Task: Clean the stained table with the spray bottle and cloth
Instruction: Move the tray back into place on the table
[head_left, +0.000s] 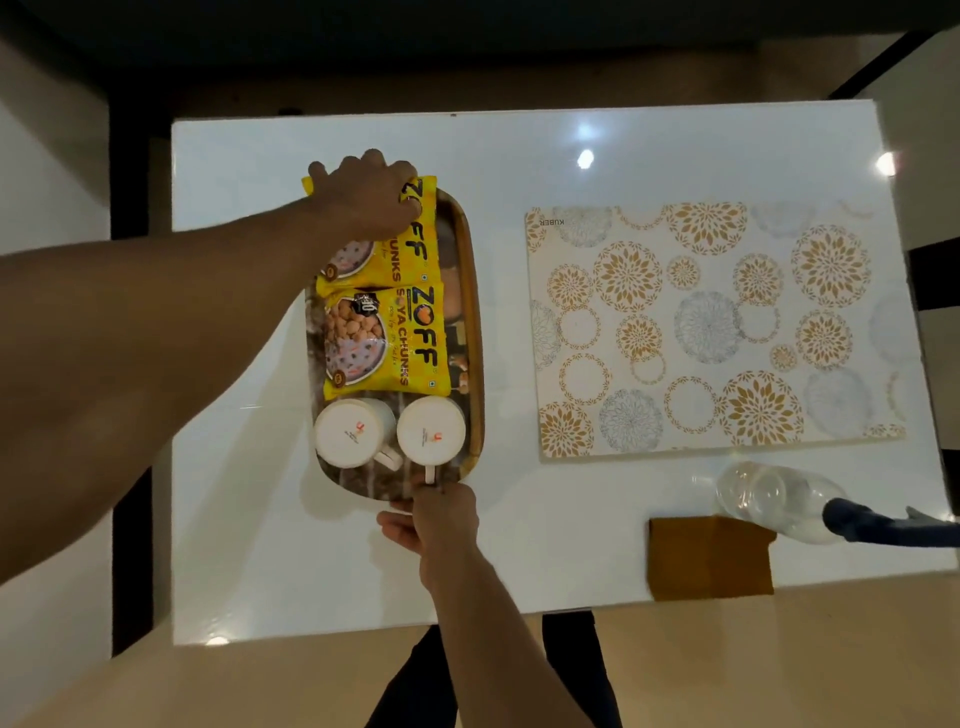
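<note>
My right hand, nearest me, grips the near end of the oval wooden tray — my left hand curls over its far end, across a yellow snack packet. I judge I'm clearing it off the glossy white table. The clear spray bottle and folded brown cloth wait at the near right — untouched.

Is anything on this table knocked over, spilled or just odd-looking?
Yes: the spray bottle lies on its side near the table's front right edge instead of standing, beside the brown cloth. The two cups on the tray are upside down, which seems deliberate. I see no spill, and no stain is clearly visible.
</note>
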